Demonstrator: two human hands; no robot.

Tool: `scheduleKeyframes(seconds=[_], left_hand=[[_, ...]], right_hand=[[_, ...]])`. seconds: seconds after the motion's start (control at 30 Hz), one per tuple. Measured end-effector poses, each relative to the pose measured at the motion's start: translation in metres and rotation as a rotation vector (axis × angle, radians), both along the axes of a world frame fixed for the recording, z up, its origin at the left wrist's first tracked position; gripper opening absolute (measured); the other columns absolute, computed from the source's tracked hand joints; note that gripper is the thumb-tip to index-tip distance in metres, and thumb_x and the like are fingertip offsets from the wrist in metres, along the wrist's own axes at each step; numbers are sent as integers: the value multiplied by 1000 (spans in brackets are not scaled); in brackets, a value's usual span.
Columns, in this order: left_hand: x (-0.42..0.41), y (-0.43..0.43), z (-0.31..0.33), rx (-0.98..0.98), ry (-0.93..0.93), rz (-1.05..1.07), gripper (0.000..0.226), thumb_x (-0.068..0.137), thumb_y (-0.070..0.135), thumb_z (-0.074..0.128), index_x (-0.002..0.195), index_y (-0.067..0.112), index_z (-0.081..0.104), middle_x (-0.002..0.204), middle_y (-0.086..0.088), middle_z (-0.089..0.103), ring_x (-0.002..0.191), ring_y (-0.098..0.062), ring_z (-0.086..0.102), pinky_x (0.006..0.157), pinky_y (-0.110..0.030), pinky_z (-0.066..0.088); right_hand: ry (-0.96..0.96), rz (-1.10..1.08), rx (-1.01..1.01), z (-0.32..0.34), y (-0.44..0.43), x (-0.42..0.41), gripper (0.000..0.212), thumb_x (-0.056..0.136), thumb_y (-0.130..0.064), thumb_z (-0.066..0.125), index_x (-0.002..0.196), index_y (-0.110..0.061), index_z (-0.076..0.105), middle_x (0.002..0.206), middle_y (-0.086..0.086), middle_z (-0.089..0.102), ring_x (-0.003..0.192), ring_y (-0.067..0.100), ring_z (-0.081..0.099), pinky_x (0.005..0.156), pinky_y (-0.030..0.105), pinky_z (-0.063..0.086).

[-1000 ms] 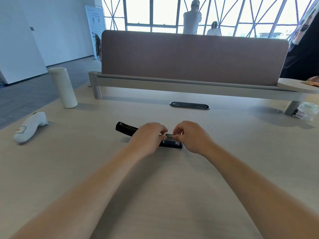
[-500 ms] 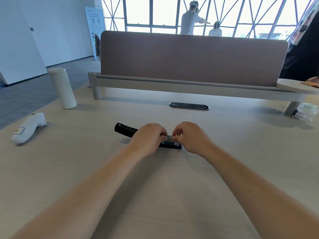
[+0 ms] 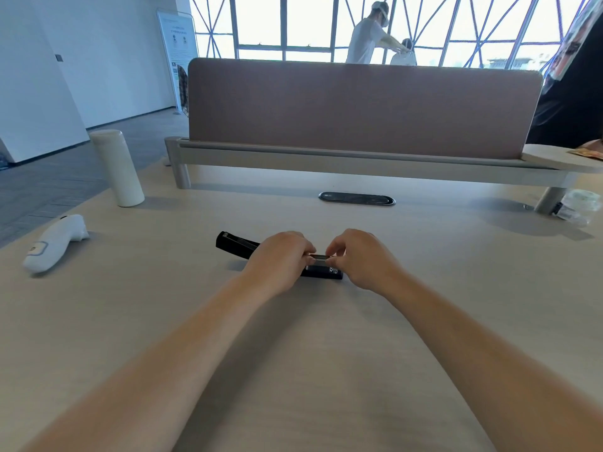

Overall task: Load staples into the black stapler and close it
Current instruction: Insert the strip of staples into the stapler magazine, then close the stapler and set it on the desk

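The black stapler [image 3: 235, 244] lies on the pale wooden table [image 3: 293, 353], its length running from far left to near right. My left hand [image 3: 280, 257] rests over its middle and hides that part. My right hand [image 3: 359, 257] is at its near right end. Between the fingertips of both hands sits a thin silvery strip of staples [image 3: 318, 258], just above the stapler's body. Whether the stapler's top is raised is hidden by my hands.
A white cylindrical bottle [image 3: 117, 168] stands at the far left. A white handheld device [image 3: 55, 243] lies near the left edge. A dark oval cable port [image 3: 356, 198] sits ahead, before a brown divider screen [image 3: 359, 109]. A clear plastic item [image 3: 577, 207] lies far right.
Both hands stay at the stapler with only small finger movements on the staple strip. The people behind the divider have shifted.
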State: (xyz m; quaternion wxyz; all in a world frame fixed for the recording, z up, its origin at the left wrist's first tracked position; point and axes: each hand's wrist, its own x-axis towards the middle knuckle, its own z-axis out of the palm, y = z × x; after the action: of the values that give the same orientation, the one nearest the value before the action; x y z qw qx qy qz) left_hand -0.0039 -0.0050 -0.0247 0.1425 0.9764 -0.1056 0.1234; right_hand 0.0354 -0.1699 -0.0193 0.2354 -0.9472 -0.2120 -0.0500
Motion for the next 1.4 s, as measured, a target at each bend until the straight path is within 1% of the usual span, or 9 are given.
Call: scheduleKeyframes(seconds=[0.13, 0.27, 0.47, 0.8, 0.9, 1.07, 1.17, 1.27, 1.4], left_hand=[[-2, -1, -2, -37, -59, 39, 23, 90, 27, 61, 108, 14, 67, 107, -4, 66, 102, -24, 59, 84, -39, 49], [-4, 0, -2, -21, -86, 76, 16, 88, 28, 64, 93, 13, 66, 102, -5, 63, 100, -23, 56, 79, -34, 43], [-2, 0, -4, 15, -59, 51, 17, 89, 25, 62, 96, 12, 71, 105, -3, 62, 104, -23, 53, 86, -40, 48], [-2, 3, -7, 24, -101, 45, 18, 88, 27, 63, 100, 15, 69, 106, -3, 62, 105, -23, 54, 85, -37, 47], [-8, 12, -1, 0, -128, 114, 26, 88, 30, 64, 108, 14, 64, 113, -5, 62, 110, -24, 52, 89, -37, 45], [-21, 42, 8, 53, -76, 348, 38, 91, 33, 57, 120, 8, 60, 123, -14, 58, 119, -33, 47, 97, -41, 39], [-28, 55, 9, 82, 0, 453, 43, 92, 38, 52, 123, 8, 55, 125, -18, 53, 117, -37, 47, 98, -46, 41], [-33, 57, 10, -39, 88, 491, 44, 94, 38, 50, 128, 10, 48, 126, -17, 46, 110, -40, 53, 92, -48, 48], [-32, 53, 15, -134, -68, 450, 35, 95, 26, 50, 124, 7, 54, 125, -15, 46, 109, -37, 53, 91, -43, 46]], right_hand=[[-4, -4, 3, 0, -2, -1, 20, 86, -23, 69, 105, -18, 73, 93, -2, 61, 86, 17, 55, 73, 30, 42], [-7, -12, -13, -3, -5, -1, 24, 86, -25, 70, 109, -18, 71, 101, 0, 64, 90, 17, 55, 76, 29, 43], [-5, -3, -28, -3, -4, -2, 20, 86, -24, 69, 104, -18, 73, 98, -1, 63, 90, 19, 58, 72, 28, 40], [10, -13, -18, -6, -5, -2, 26, 86, -26, 69, 111, -19, 70, 102, -1, 65, 91, 18, 57, 77, 31, 46], [20, -25, -5, -6, -7, -4, 28, 86, -28, 69, 112, -19, 68, 101, -2, 65, 95, 19, 58, 82, 35, 49], [47, -47, 13, -5, -5, -10, 27, 85, -27, 69, 110, -18, 68, 103, 1, 67, 95, 21, 58, 76, 32, 43], [63, -81, 25, -5, -3, -12, 20, 84, -27, 69, 103, -20, 69, 102, 2, 68, 95, 23, 60, 74, 32, 43], [67, -110, 36, -6, -1, -13, 16, 85, -25, 68, 100, -22, 70, 101, 3, 68, 96, 24, 61, 76, 33, 47], [79, -125, 67, -8, 0, -13, 12, 84, -24, 68, 96, -22, 70, 100, 4, 68, 92, 25, 61, 76, 35, 51]])
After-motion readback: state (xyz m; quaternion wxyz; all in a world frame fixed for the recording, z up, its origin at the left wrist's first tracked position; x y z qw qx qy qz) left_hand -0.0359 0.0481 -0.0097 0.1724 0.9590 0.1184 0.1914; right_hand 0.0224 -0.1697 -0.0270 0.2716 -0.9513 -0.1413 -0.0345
